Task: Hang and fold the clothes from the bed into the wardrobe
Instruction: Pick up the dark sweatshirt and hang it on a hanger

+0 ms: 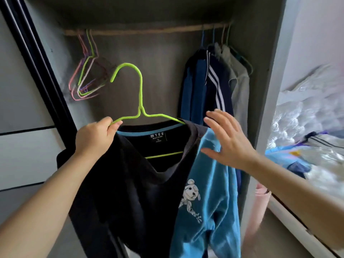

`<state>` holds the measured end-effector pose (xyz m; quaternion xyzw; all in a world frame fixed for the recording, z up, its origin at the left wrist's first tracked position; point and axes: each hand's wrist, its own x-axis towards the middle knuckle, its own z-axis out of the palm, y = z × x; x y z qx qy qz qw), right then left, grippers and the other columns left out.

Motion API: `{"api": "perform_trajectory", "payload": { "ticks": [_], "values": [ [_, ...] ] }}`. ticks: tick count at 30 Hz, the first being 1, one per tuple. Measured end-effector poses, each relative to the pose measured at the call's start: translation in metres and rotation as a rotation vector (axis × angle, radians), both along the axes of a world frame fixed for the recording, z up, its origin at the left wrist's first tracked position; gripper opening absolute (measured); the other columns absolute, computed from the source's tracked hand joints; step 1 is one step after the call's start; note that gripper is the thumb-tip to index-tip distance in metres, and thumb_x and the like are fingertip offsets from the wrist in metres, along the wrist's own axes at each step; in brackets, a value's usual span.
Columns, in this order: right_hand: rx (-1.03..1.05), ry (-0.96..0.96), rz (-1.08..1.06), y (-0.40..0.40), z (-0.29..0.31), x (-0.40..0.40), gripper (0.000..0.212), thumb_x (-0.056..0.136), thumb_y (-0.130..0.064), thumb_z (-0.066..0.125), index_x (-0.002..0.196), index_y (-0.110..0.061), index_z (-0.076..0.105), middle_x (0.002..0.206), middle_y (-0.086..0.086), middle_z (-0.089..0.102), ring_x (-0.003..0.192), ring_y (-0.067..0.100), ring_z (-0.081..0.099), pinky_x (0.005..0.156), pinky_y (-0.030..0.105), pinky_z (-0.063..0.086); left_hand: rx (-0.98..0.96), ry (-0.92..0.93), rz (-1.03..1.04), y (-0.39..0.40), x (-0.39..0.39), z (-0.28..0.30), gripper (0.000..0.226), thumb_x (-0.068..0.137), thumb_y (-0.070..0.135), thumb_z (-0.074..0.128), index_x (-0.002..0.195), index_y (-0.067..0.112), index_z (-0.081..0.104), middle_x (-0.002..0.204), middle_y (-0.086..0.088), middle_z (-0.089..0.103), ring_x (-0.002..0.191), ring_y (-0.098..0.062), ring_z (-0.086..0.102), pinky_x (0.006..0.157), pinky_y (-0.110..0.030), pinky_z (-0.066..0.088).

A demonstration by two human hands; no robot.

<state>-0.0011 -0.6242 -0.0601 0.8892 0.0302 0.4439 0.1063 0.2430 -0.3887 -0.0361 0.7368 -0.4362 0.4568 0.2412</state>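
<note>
A black and blue T-shirt [141, 183] is held up on a lime-green wire hanger [140, 108] in front of an open wardrobe [260, 90]. The hanger stands upright, its hook curving over to the left at the top and its long bar running left to right, seen through the neck opening. The shirt hangs downward from it, collar uppermost, with a size label reading MTEE visible inside the neck. The shirt's right half is bright blue and carries a printed cartoon figure.

The hanger's left shoulder and the collar beside it are pinched in the grip of the left hand [95, 138], fingers curled around them. The right hand [227, 142] is spread flat, fingers straight, at the shirt's right shoulder; whether it touches the cloth cannot be told.

Behind, a wooden rail [141, 31] crosses the wardrobe. A cluster of empty coloured hangers [87, 77] is hung at its left end, and dark blue and grey garments [214, 84] at its right end. To the far right a bed [307, 112] with crumpled clothing is seen.
</note>
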Motion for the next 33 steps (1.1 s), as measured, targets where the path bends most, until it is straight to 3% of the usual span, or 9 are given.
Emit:
{"api": "perform_trajectory", "payload": {
  "ticks": [4, 8, 12, 16, 19, 23, 26, 30, 33],
  "values": [
    [0.288, 0.314, -0.307, -0.010, 0.017, -0.001, 0.074, 0.083, -0.048, 0.057, 0.135, 0.001, 0.037, 0.119, 0.017, 0.054, 0.107, 0.034, 0.054, 0.083, 0.042, 0.047, -0.029, -0.010, -0.065, -0.010, -0.016, 0.014, 0.051, 0.086, 0.036, 0.040, 0.056, -0.004, 0.049, 0.037, -0.014, 0.041, 0.030, -0.026, 0.036, 0.050, -0.010, 0.016],
    [0.234, 0.177, -0.226, -0.005, 0.017, -0.005, 0.040, 0.081, -0.037, 0.065, 0.089, -0.001, 0.050, 0.077, 0.019, 0.062, 0.061, 0.037, 0.060, 0.049, 0.032, 0.035, 0.004, -0.034, -0.143, -0.014, -0.024, 0.020, 0.061, 0.091, 0.047, 0.036, 0.054, -0.001, 0.047, 0.036, -0.010, 0.039, 0.032, -0.019, 0.029, 0.045, -0.013, 0.015],
    [0.298, 0.420, -0.289, 0.002, 0.033, -0.018, 0.032, 0.094, -0.039, 0.042, 0.085, -0.009, 0.037, 0.082, 0.017, 0.060, 0.080, 0.037, 0.058, 0.061, 0.029, 0.028, 0.090, -0.122, -0.241, -0.010, -0.028, 0.022, 0.059, 0.097, 0.052, 0.018, 0.063, 0.011, 0.042, 0.037, -0.004, 0.037, 0.026, -0.024, 0.036, 0.041, -0.011, 0.017],
    [0.294, 0.486, -0.194, 0.018, 0.041, -0.021, 0.036, 0.097, -0.041, 0.034, 0.083, -0.008, 0.034, 0.070, 0.010, 0.054, 0.071, 0.031, 0.052, 0.062, 0.029, 0.029, 0.105, -0.108, -0.306, -0.010, -0.040, 0.020, 0.046, 0.097, 0.054, 0.016, 0.070, 0.018, 0.026, 0.040, 0.001, 0.032, 0.028, -0.022, 0.037, 0.040, -0.010, 0.018],
    [0.325, 0.509, -0.183, 0.024, 0.049, -0.018, 0.031, 0.096, -0.036, 0.036, 0.082, -0.009, 0.033, 0.059, -0.005, 0.035, 0.064, 0.022, 0.040, 0.060, 0.028, 0.026, 0.108, -0.084, -0.319, -0.014, -0.050, 0.020, 0.047, 0.096, 0.056, 0.015, 0.070, 0.018, 0.026, 0.041, 0.002, 0.029, 0.029, -0.026, 0.039, 0.035, -0.022, 0.028],
    [0.428, 0.452, -0.078, 0.019, 0.056, -0.027, 0.030, 0.092, -0.029, 0.048, 0.069, -0.017, 0.034, 0.053, -0.006, 0.037, 0.050, 0.017, 0.037, 0.052, 0.025, 0.028, 0.139, -0.139, -0.375, -0.012, -0.057, 0.020, 0.048, 0.095, 0.058, 0.017, 0.075, 0.018, 0.034, 0.042, -0.005, 0.045, 0.031, -0.025, 0.045, 0.035, -0.023, 0.031],
    [0.515, 0.307, -0.094, 0.004, 0.065, -0.043, 0.027, 0.087, -0.022, 0.060, 0.072, -0.006, 0.044, 0.050, -0.005, 0.038, 0.047, 0.011, 0.038, 0.052, 0.011, 0.035, 0.175, -0.178, -0.306, 0.004, -0.049, 0.018, 0.053, 0.091, 0.062, 0.021, 0.084, 0.013, 0.040, 0.045, -0.008, 0.050, 0.032, -0.020, 0.049, 0.033, -0.019, 0.031],
    [0.560, 0.382, -0.147, -0.005, 0.068, -0.053, 0.032, 0.075, -0.023, 0.074, 0.092, -0.002, 0.057, 0.057, -0.006, 0.042, 0.055, 0.012, 0.041, 0.053, 0.014, 0.034, 0.216, -0.006, -0.290, 0.014, -0.036, 0.004, 0.066, 0.087, 0.069, 0.018, 0.068, 0.009, 0.038, 0.042, 0.006, 0.029, 0.030, -0.020, 0.038, 0.040, -0.011, 0.016],
    [0.489, 0.446, -0.288, -0.009, 0.062, -0.050, 0.042, 0.076, -0.025, 0.074, 0.102, -0.001, 0.050, 0.061, 0.001, 0.042, 0.067, 0.027, 0.048, 0.053, 0.025, 0.022, 0.201, 0.174, -0.242, 0.004, -0.039, 0.000, 0.069, 0.078, 0.080, 0.016, 0.058, 0.016, 0.031, 0.044, 0.012, 0.021, 0.037, -0.009, 0.026, 0.042, -0.021, 0.019]
  ]
}}
